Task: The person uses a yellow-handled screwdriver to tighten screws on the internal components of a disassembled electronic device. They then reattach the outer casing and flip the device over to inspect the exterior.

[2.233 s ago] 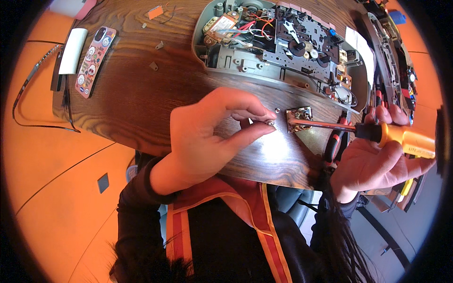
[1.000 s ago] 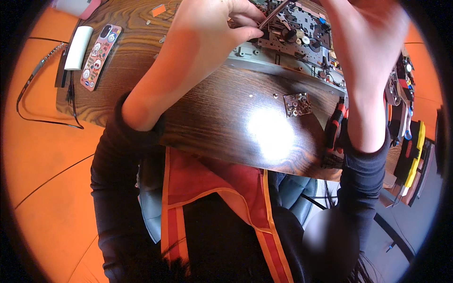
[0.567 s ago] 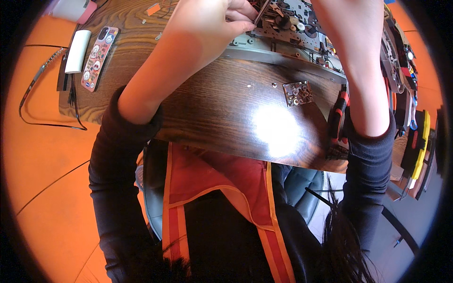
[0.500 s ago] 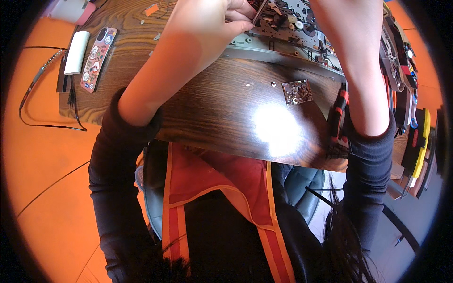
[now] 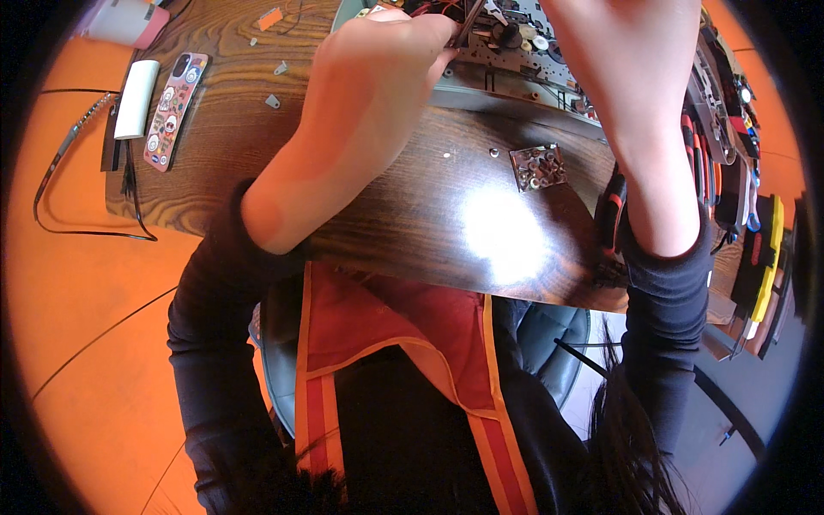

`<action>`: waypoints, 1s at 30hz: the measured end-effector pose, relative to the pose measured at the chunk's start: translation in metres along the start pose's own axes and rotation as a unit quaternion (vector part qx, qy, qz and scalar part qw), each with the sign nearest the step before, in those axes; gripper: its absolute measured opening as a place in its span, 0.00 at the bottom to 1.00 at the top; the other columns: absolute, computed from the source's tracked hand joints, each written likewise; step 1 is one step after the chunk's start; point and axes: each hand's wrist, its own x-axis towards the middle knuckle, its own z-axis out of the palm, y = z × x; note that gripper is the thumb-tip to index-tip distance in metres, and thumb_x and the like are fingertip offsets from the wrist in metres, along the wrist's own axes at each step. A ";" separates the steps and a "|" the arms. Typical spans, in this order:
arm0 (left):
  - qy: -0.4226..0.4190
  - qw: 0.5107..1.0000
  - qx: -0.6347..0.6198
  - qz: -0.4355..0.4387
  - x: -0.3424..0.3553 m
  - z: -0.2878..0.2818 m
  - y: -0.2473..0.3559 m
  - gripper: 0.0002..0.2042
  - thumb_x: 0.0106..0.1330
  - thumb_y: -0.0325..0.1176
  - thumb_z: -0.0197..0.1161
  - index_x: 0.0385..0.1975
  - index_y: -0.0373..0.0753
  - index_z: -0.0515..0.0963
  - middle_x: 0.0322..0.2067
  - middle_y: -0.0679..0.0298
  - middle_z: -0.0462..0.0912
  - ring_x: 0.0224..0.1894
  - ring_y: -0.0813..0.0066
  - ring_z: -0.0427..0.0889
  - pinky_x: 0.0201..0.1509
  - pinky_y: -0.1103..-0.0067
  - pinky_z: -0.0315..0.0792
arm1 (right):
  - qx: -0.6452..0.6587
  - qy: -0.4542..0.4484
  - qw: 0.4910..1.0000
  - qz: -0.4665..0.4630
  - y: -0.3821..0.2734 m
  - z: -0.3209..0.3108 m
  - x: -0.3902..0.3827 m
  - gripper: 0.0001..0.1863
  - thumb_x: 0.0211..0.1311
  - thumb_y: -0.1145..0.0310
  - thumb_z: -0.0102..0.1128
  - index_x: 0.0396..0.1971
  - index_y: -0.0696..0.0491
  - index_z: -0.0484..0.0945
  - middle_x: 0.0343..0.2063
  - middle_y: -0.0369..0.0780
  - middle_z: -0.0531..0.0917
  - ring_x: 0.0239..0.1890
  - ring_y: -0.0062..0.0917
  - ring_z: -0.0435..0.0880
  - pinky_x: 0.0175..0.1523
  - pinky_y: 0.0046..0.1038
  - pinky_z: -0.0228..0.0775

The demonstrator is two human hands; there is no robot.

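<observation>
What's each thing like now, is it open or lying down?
Machine casing: open, insides showing.
Phone: lying face down.
Small metal parts: clustered together.
Loose round part: apart from them.
Tool shaft: tilted, top cut off.
Left hand: curled by the shaft, touch unclear.
Right hand: fingers out of view.

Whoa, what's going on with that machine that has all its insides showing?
A person has both hands over an opened grey machine. The left hand is right by a thin dark rod, maybe a screwdriver's shaft. The right hand reaches over too, but its fingers are out of sight. Little metal parts sit nearby.
</observation>
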 end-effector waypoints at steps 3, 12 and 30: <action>0.010 1.000 0.015 -0.002 -0.002 0.002 0.001 0.07 0.52 0.26 0.63 0.31 0.36 0.80 0.27 0.55 0.80 0.28 0.62 0.81 0.31 0.77 0.72 | 0.004 -0.002 1.000 -0.001 0.000 0.001 -0.001 0.38 0.44 0.81 0.65 0.56 0.56 0.55 0.51 0.45 0.66 0.38 0.29 0.81 0.39 0.24 0.79; -0.028 0.983 -0.134 -0.124 -0.003 0.006 -0.006 0.08 0.53 0.24 0.64 0.33 0.32 0.79 0.31 0.58 0.83 0.26 0.81 0.80 0.30 0.86 0.72 | 0.009 -0.009 1.000 0.001 0.001 0.000 0.000 0.39 0.44 0.81 0.65 0.57 0.56 0.55 0.51 0.44 0.65 0.39 0.29 0.81 0.40 0.24 0.79; -0.038 0.923 -0.298 -0.240 0.003 -0.009 0.008 0.09 0.51 0.20 0.64 0.32 0.31 0.76 0.26 0.57 0.82 0.27 0.76 0.82 0.32 0.83 0.74 | 0.023 -0.017 1.000 0.003 0.000 0.002 -0.002 0.40 0.43 0.82 0.65 0.57 0.55 0.53 0.53 0.44 0.63 0.40 0.30 0.80 0.41 0.26 0.79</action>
